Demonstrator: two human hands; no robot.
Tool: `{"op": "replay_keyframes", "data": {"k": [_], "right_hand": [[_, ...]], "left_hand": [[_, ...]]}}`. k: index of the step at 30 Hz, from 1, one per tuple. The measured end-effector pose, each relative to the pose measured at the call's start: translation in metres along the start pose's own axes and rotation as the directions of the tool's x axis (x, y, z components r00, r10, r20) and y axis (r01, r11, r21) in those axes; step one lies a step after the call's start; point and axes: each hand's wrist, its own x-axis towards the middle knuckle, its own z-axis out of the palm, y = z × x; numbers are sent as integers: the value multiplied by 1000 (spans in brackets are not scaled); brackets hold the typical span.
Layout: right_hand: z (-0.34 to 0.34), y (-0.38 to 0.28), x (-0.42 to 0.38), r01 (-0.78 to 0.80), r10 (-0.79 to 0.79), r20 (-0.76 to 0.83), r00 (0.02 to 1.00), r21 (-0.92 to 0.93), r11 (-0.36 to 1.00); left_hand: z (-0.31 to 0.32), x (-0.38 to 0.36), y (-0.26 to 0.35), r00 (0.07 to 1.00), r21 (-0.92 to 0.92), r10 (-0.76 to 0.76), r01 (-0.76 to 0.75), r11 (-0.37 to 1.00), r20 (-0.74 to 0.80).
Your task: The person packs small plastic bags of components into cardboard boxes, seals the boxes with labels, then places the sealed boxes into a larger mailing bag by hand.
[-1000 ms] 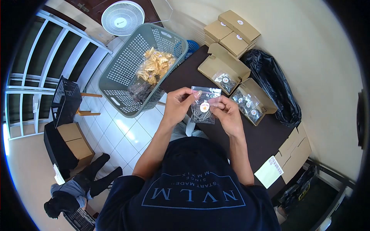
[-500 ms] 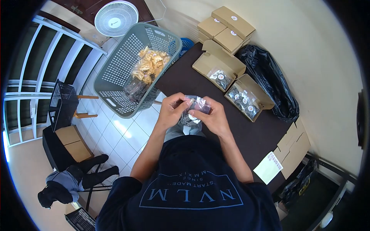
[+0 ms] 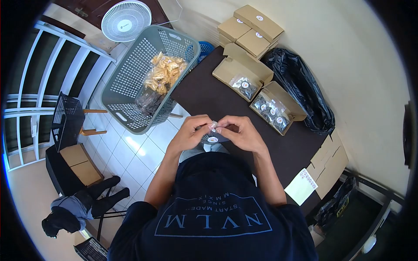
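Note:
Close to my body, a small clear plastic bag (image 3: pixel 210 138) with dark grey contents and a round white label hangs below my fingers. My left hand (image 3: pixel 190 133) pinches its gathered top between thumb and forefinger. From the other side, my right hand (image 3: pixel 242 134) grips the same top, the thumbs nearly touching. Beyond my right hand, an open cardboard box (image 3: pixel 292 104) contains several similar labelled packets. Beside it another open cardboard box (image 3: pixel 223 75) holds packets (image 3: pixel 244 85) of the same look.
The dark tabletop (image 3: pixel 278 152) carries closed boxes (image 3: pixel 252 30), a black plastic bag (image 3: pixel 287 78), flat cardboard (image 3: pixel 333 163) and a paper sheet (image 3: pixel 301 187). Left stands a grey-green basket (image 3: pixel 124 87) with yellow-orange packets (image 3: pixel 167 71). A fan (image 3: pixel 126 21) and a seated person (image 3: pixel 72 211) are further off.
The bag's top was spread flat between my hands; now it is bunched into a small gather at my fingertips. My left hand has shifted slightly left and down. The view has moved a little.

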Motion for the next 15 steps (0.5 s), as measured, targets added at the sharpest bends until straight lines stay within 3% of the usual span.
{"op": "replay_keyframes", "data": {"k": [4,6,9,15], "right_hand": [[4,-5,5,19,-19,5,1000,-113,993],[10,-4,8,94,-97,-9,995,-189,977],[25,-4,15,57,-85,-107,991,-246,968],[28,0,21,50,-71,-79,994,-247,968]], "left_hand": [[-1,-1,-6,991,-55,-112,116,992,74],[1,-2,-6,995,-10,-100,100,995,22],[4,-4,-10,995,82,-20,28,996,-100],[3,-9,-11,971,34,-105,115,993,-217]]}}
